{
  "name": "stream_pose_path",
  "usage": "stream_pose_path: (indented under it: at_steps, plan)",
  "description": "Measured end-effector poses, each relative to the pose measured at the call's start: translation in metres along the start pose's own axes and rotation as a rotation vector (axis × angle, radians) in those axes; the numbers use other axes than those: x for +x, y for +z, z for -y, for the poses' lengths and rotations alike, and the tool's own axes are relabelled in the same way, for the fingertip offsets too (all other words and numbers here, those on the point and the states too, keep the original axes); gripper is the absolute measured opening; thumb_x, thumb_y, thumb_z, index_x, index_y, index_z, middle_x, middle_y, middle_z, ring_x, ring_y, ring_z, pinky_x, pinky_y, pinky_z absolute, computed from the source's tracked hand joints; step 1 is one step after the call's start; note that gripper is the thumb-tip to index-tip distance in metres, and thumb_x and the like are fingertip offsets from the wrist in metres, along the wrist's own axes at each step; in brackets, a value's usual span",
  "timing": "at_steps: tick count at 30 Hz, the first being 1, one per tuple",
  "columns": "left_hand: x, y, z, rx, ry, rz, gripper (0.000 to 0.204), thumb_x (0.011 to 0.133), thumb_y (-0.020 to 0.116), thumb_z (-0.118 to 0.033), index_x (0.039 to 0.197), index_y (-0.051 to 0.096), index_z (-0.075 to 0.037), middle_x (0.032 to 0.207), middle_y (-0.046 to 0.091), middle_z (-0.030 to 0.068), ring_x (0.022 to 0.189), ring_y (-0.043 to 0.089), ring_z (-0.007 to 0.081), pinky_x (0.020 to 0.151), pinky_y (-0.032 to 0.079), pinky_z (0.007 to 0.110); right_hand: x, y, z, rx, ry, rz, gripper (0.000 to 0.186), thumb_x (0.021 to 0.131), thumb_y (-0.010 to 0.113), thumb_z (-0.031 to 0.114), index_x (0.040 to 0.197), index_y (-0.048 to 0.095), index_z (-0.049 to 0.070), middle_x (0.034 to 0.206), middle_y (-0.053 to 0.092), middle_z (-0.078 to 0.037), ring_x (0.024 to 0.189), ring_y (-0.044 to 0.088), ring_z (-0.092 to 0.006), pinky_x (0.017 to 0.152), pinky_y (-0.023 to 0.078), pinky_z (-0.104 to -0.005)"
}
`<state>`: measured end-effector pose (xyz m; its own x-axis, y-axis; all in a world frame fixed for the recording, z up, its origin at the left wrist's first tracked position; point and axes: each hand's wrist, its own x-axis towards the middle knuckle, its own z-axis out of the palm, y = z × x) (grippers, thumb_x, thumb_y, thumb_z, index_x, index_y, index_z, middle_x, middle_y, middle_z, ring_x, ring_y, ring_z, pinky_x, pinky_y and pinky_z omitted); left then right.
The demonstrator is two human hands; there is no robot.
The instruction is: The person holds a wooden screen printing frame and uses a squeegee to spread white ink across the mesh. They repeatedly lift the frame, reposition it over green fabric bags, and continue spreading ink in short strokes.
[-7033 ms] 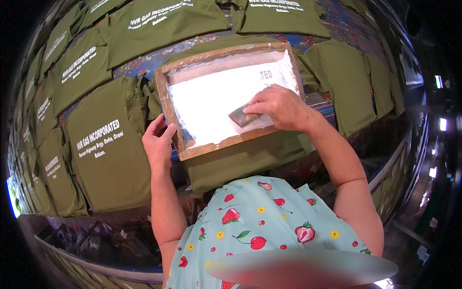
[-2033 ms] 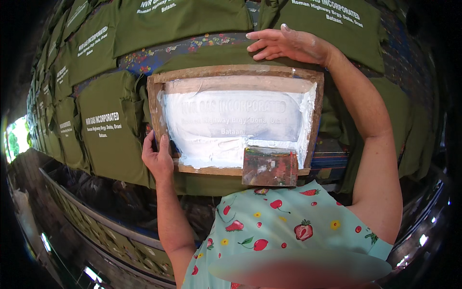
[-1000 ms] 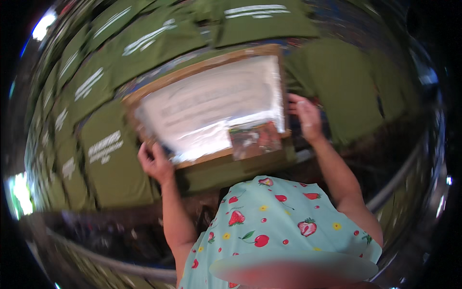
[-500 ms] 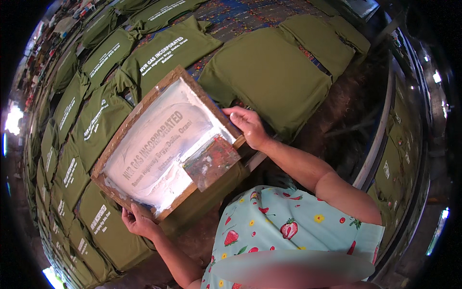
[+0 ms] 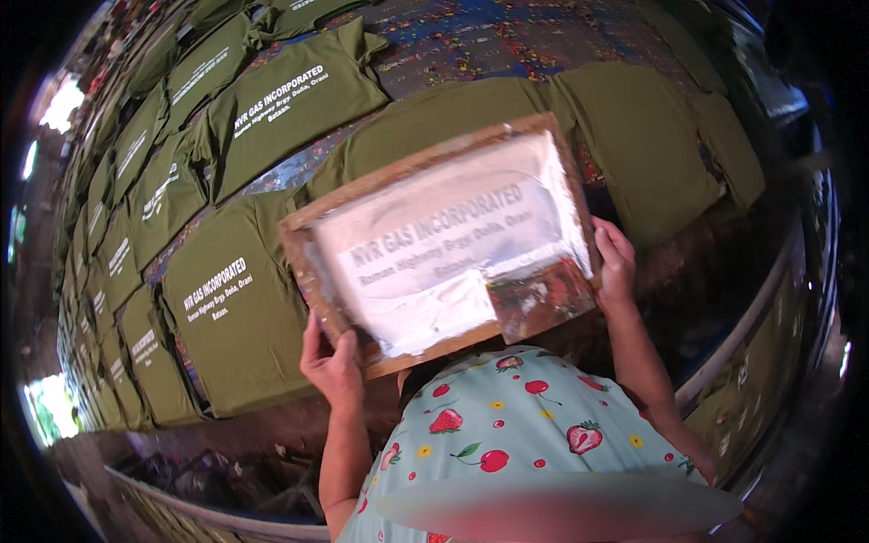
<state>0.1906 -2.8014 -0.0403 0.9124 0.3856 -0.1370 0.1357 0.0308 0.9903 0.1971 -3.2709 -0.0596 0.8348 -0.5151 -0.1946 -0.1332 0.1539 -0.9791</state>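
A wooden-framed printing screen is tilted between my two hands, above an olive-green shirt. Dark lettering shows through its pale mesh, and white ink is smeared along the right and near sides. My left hand grips the frame's near left corner, thumb and fingers round the wood. On the right side, my right hand holds the frame's edge, its fingers partly hidden behind it. A flat, paint-stained board, perhaps a squeegee, rests inside the frame at its near right corner.
Olive shirts with white print, such as this one, lie in rows to the left and far side. A plain olive shirt lies at the right. Paint-spattered tabletop shows between them. Another shirt-covered table stands at the right.
The screen has moved right and turned clockwise, so it sits more level in the view. Both hands have stayed on it. My view of the tables has swung as well.
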Motion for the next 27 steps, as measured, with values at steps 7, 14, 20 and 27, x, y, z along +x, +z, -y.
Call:
stream_pose_path:
  at_steps: [7, 14, 20, 27]
  plan:
    - [-0.002, 0.068, 0.023, -0.055, -0.016, 0.004, 0.065, 0.091, 0.071, 0.015, 0.154, 0.06, 0.008, 0.131, 0.073, 0.0081, 0.105, 0.07, 0.0126, 0.089, 0.056, 0.026, 0.053, -0.045, -0.03, -0.02, 0.023, 0.024, 0.037, 0.115, 0.059, 0.018, 0.143, 0.07, -0.005, 0.135, 0.075, -0.011, 0.121, 0.069, -0.0173, 0.11, 0.051, -0.0333]
    - [0.006, 0.069, 0.013, -0.068, -0.046, 0.013, 0.066, 0.091, 0.068, 0.016, 0.155, 0.058, 0.01, 0.136, 0.073, 0.0119, 0.109, 0.072, 0.0136, 0.094, 0.057, 0.026, 0.048, -0.036, -0.011, -0.012, 0.044, 0.119, 0.039, 0.117, 0.055, 0.015, 0.148, 0.066, -0.006, 0.143, 0.071, -0.012, 0.129, 0.066, -0.0179, 0.115, 0.048, -0.0342]
    - [0.018, 0.065, 0.019, -0.092, -0.048, 0.061, 0.066, 0.09, 0.068, 0.016, 0.155, 0.058, 0.011, 0.143, 0.071, 0.0153, 0.122, 0.071, 0.0184, 0.104, 0.056, 0.029, 0.044, -0.041, -0.021, -0.043, -0.027, 0.178, 0.041, 0.117, 0.053, 0.013, 0.152, 0.063, -0.005, 0.149, 0.068, -0.013, 0.134, 0.063, -0.0183, 0.119, 0.045, -0.0339]
    - [0.024, 0.07, 0.022, -0.094, -0.041, 0.06, 0.065, 0.09, 0.067, 0.017, 0.154, 0.058, 0.011, 0.142, 0.072, 0.0148, 0.12, 0.072, 0.0175, 0.103, 0.056, 0.029, 0.044, -0.041, -0.031, -0.122, -0.072, 0.216, 0.045, 0.117, 0.052, 0.013, 0.157, 0.056, -0.006, 0.152, 0.066, -0.013, 0.136, 0.063, -0.018, 0.12, 0.046, -0.035]
